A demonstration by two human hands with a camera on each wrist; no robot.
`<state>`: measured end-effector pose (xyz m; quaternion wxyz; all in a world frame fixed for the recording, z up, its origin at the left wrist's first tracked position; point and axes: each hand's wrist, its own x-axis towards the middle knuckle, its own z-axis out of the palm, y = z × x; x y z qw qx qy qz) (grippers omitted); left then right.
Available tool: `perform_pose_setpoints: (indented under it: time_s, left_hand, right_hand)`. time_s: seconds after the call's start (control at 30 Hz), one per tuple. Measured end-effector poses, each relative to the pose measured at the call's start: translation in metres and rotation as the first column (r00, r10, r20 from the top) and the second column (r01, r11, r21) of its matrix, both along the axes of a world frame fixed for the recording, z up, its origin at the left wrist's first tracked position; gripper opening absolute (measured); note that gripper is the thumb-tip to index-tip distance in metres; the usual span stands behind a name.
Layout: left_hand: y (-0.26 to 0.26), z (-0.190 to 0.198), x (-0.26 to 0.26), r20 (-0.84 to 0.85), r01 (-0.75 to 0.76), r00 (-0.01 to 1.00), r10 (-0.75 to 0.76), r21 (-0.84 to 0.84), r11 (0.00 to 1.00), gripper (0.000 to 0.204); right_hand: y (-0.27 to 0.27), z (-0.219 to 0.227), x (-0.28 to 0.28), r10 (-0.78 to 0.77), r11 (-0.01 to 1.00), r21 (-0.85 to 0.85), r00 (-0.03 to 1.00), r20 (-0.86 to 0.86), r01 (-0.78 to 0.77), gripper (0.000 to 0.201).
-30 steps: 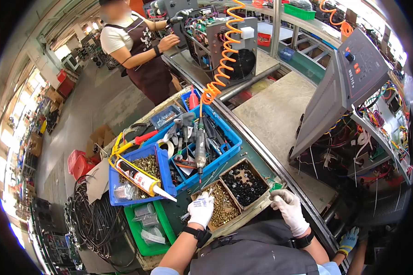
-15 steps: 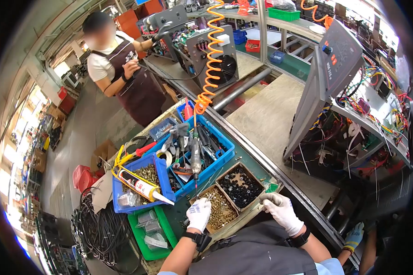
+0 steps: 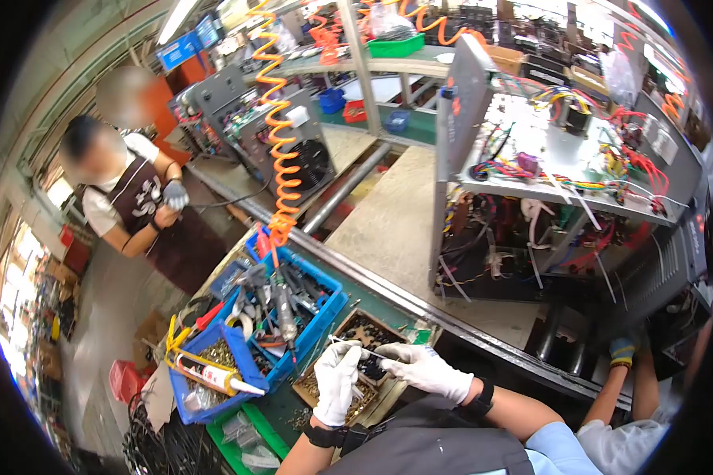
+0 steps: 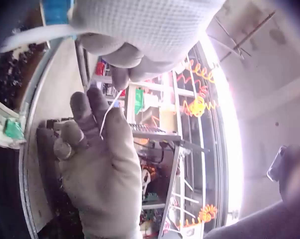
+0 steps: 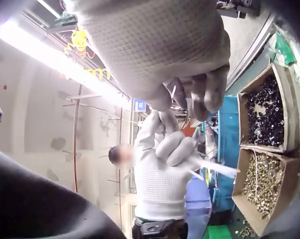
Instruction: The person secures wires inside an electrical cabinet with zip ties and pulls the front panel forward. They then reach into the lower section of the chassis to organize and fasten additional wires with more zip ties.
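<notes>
Both hands wear white knit gloves and meet above two cardboard boxes of screws. My left hand [image 3: 337, 378] grips white cable ties [image 5: 215, 167], whose ends stick out of its fist. One thin white tie [image 4: 109, 112] runs from the left fingertips to my right hand [image 3: 421, 368], which pinches its other end. Below the hands lie the box of black screws [image 5: 269, 112] and the box of brass screws [image 5: 264, 181].
A blue bin [image 3: 330, 303] of tools sits left of the boxes, under a powered screwdriver [image 3: 283, 309] hanging from an orange coiled hose [image 3: 276, 142]. A sealant tube [image 3: 214, 378] lies across a smaller bin. An open wired chassis [image 3: 547, 182] stands ahead. An aproned person [image 3: 127, 206] stands far left.
The hands were apart, the left over the brass screws and the right at the bench edge. Now they have come together over the boxes, and the view has swung to the right.
</notes>
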<state>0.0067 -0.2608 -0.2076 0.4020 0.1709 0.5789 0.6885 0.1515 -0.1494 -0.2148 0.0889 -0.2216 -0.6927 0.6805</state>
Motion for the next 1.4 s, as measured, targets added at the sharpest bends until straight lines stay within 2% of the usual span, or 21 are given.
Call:
perform_pose_setpoints:
  time_s: [0.03,0.17,0.3,0.43,0.5,0.53,0.63,0.73,0.77,0.83,0.9,0.97,1.03,1.1,1.13,1.17,1.2,1.23,1.3,1.37,1.4]
  left_hand:
    - [0.009,0.004,0.008,-0.016,0.0,1.0,0.001,0.04,0.999,0.016]
    - [0.031,0.0,0.02,-0.025,0.144,0.989,-0.143,0.038,0.989,0.024]
    - [0.048,0.036,0.03,-0.028,0.418,0.908,-0.418,-0.001,0.908,0.031]
    - [0.075,0.058,0.035,-0.472,0.626,0.649,-0.597,-0.115,0.772,0.026]
    - [0.091,0.082,0.04,-0.911,0.533,0.143,-0.387,-0.259,0.806,0.021]
    - [0.099,0.087,0.043,-0.937,0.478,0.077,-0.342,-0.266,0.837,0.017]
    - [0.115,0.097,0.045,-0.935,0.368,-0.016,-0.356,-0.336,0.867,0.012]
    - [0.13,0.112,0.039,-0.97,0.289,0.016,-0.242,-0.227,0.93,0.003]
    - [0.135,0.114,0.034,-0.982,0.27,0.038,-0.185,-0.169,0.948,0.001]
    - [0.143,0.115,0.034,-0.996,0.213,0.03,0.089,0.094,0.972,0.014]
    - [0.154,0.114,0.034,-0.974,0.221,-0.002,0.226,0.22,0.95,0.021]
    - [0.159,0.116,0.032,-0.971,0.249,-0.079,0.227,0.201,0.947,0.021]
    - [0.161,0.117,0.026,-0.962,0.278,-0.155,0.225,0.176,0.944,0.021]
    - [0.155,0.115,0.016,-0.964,0.301,-0.173,0.203,0.145,0.943,0.031]
    - [0.157,0.118,0.014,-0.943,0.344,-0.221,0.25,0.164,0.924,0.018]
    - [0.152,0.118,0.011,-0.943,0.335,-0.22,0.25,0.167,0.927,0.018]
    - [0.145,0.117,0.008,-0.857,0.372,0.499,-0.129,0.077,0.925,0.011]
    - [0.138,0.117,0.009,-0.198,0.461,0.874,-0.443,0.052,0.886,0.011]
    - [0.142,0.124,0.02,-0.287,0.568,0.744,-0.603,-0.204,0.797,0.03]
    - [0.143,0.115,0.024,-0.782,0.65,0.314,-0.539,-0.237,0.722,0.028]
    - [0.143,0.11,0.02,-0.931,0.629,-0.009,-0.366,-0.29,0.721,0.025]
  right_hand:
    - [-0.002,0.01,0.004,-0.071,0.986,-0.151,0.997,0.004,0.071,0.034]
    - [0.014,-0.009,0.026,-0.181,0.97,-0.179,0.979,-0.095,0.163,0.025]
    - [0.039,0.012,0.064,-0.083,0.87,-0.493,0.99,-0.115,0.015,0.023]
    - [0.061,0.005,0.081,-0.123,0.804,-0.591,0.957,-0.262,-0.059,0.023]
    - [0.069,0.007,0.083,-0.172,0.778,-0.626,0.938,-0.3,-0.057,0.023]
    - [0.072,0.011,0.083,-0.187,0.817,-0.576,0.939,-0.29,-0.015,0.023]
    - [0.084,0.025,0.082,-0.176,0.899,-0.437,0.943,-0.283,0.037,0.024]
    - [0.105,0.034,0.078,-0.513,0.858,-0.178,0.786,-0.345,0.482,0.034]
    - [0.118,0.039,0.077,-0.633,0.774,-0.256,0.717,-0.292,0.579,0.032]
    - [0.149,0.042,0.068,-0.727,0.685,-0.39,0.611,-0.314,0.615,0.024]
    - [0.178,0.034,0.051,-0.685,0.727,-0.324,0.611,-0.397,0.606,0.024]
    - [0.191,0.036,0.041,-0.664,0.746,-0.257,0.658,-0.356,0.614,0.025]
    - [0.195,0.028,0.028,-0.692,0.649,-0.089,0.537,-0.482,0.756,0.024]
    - [0.194,0.024,0.036,-0.708,0.697,-0.182,0.627,-0.324,0.694,0.025]
    - [0.182,0.031,0.039,-0.786,0.606,-0.34,0.475,-0.396,0.719,0.023]
    - [0.167,0.046,0.05,-0.838,0.524,-0.413,0.365,-0.404,0.745,0.026]
    - [0.15,0.053,0.063,-0.806,0.572,-0.308,0.451,-0.384,0.76,0.029]
    - [0.133,0.054,0.074,-0.772,0.615,-0.198,0.53,-0.351,0.764,0.033]
    - [0.104,0.063,0.073,-0.56,0.823,-0.288,0.786,-0.263,0.49,0.038]
    - [0.093,0.075,0.065,-0.444,0.841,-0.424,0.877,-0.183,0.337,0.039]
    - [0.092,0.061,0.059,-0.453,0.814,-0.506,0.857,-0.247,0.285,0.038]
